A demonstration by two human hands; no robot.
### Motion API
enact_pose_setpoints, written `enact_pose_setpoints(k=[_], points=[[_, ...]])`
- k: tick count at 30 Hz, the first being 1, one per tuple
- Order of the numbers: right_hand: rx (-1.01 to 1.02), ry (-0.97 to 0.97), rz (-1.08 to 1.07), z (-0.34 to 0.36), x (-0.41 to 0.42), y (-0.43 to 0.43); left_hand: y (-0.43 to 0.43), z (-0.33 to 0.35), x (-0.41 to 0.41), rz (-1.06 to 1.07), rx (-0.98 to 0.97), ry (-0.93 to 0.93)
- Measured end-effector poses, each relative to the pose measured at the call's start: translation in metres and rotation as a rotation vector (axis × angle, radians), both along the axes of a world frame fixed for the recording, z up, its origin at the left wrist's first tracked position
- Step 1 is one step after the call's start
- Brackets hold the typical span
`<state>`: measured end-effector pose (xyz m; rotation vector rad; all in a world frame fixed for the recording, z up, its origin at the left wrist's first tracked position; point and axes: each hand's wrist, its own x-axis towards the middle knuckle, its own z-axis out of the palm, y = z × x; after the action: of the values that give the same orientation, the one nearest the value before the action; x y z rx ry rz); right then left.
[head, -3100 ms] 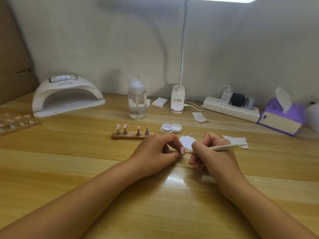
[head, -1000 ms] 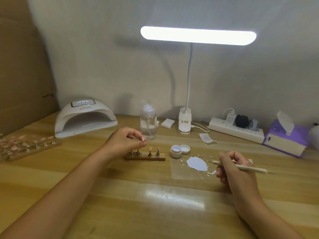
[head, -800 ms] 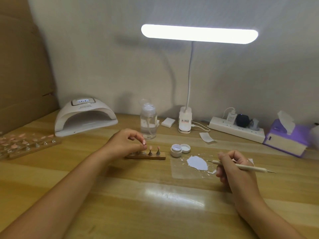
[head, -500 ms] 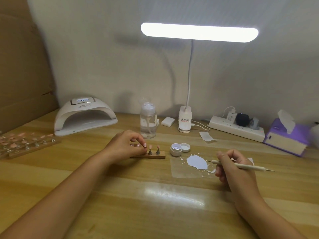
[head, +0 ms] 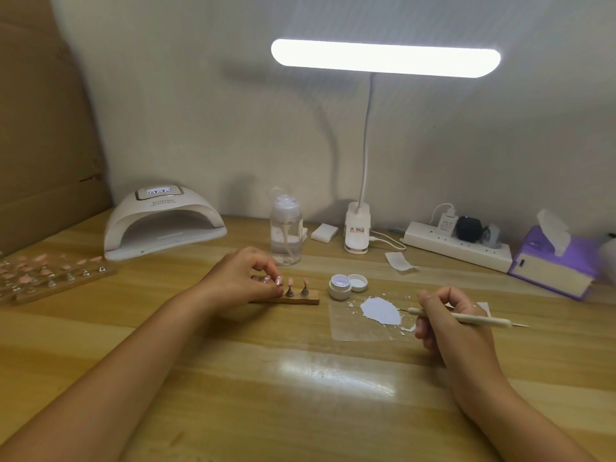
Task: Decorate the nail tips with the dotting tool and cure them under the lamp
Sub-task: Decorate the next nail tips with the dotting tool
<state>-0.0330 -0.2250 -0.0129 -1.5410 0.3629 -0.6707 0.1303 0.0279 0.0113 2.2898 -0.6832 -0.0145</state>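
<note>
Progress looks partial: left hand [head: 243, 278] curls its fingers onto the left end of the holder [head: 300, 299], pinching there (exact grip hidden). Two nail tips [head: 290, 281] stand upright just right of its fingertips, any dots too small to tell. Right hand [head: 446, 321] grips the dotting tool [head: 466, 317], its tip just beside the paint blob [head: 380, 310]. Curing lamp [head: 163, 225] sits beyond the left hand, the tips not under it, so curing seems undone. Readable: "SUN" on the hood; other labels blurred.
</note>
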Motion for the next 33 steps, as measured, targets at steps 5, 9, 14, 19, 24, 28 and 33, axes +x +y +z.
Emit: enact_pose_setpoints(k=[5, 9, 14, 19, 24, 28, 33], points=[[0.001, 0.0, -0.007, 0.0, 0.001, 0.0, -0.001, -0.003, 0.001, 0.007, 0.04, -0.015], [-0.008, 0.006, -0.008, 0.0, 0.0, 0.0, 0.0, -0.003, 0.002, 0.012, 0.061, -0.025], [-0.004, 0.012, 0.0, 0.001, -0.001, 0.001, -0.001, -0.002, 0.0, 0.024, 0.116, -0.066], [-0.013, 0.032, -0.004, 0.001, -0.001, 0.001, -0.005, 0.0, -0.004, 0.037, 0.234, -0.243], [-0.011, 0.038, -0.006, 0.001, -0.001, 0.001, -0.013, -0.002, -0.008, 0.002, 0.244, -0.311], [-0.019, 0.035, -0.017, 0.001, -0.001, 0.001, -0.015, -0.003, -0.008, -0.007, 0.257, -0.336], [-0.044, 0.023, -0.051, -0.002, 0.001, 0.0, -0.017, -0.002, -0.013, -0.047, 0.283, -0.468]])
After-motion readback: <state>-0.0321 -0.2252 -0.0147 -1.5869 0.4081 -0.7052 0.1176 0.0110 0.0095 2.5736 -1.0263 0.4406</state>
